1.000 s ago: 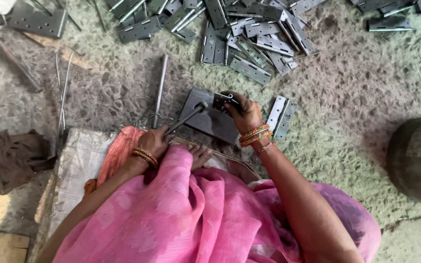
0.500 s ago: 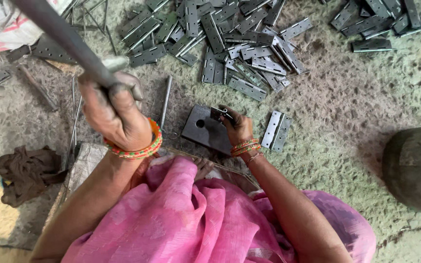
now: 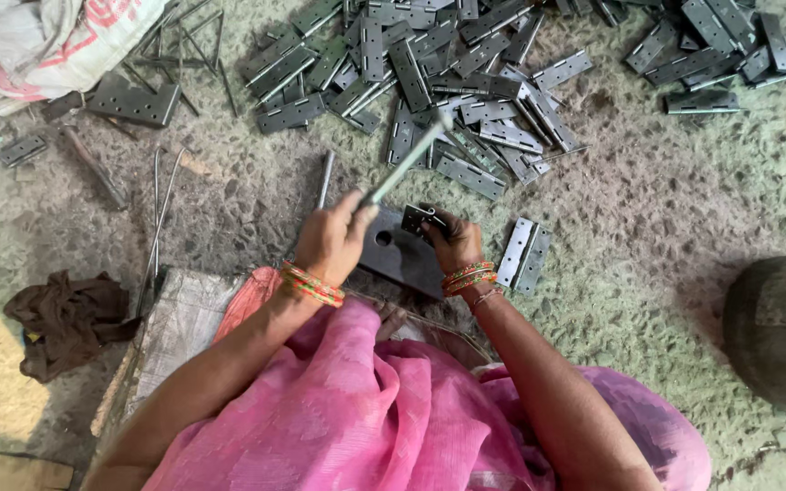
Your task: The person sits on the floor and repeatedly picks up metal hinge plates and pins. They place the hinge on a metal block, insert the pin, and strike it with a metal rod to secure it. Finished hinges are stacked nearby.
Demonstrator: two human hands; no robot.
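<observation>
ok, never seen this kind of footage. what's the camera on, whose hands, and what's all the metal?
There is one view only, from a camera worn on the person's head, looking straight down, so the pink cloth at the bottom is their own lap and the two arms are theirs. The left hand grips a metal rod that points up and away, blurred. The right hand holds a small metal hinge on a dark flat metal block on the floor. Beside that hand lies one opened hinge. Further off is a big pile of grey hinges, with a second heap at top right. Left of the lap lies a dark rag.
</observation>
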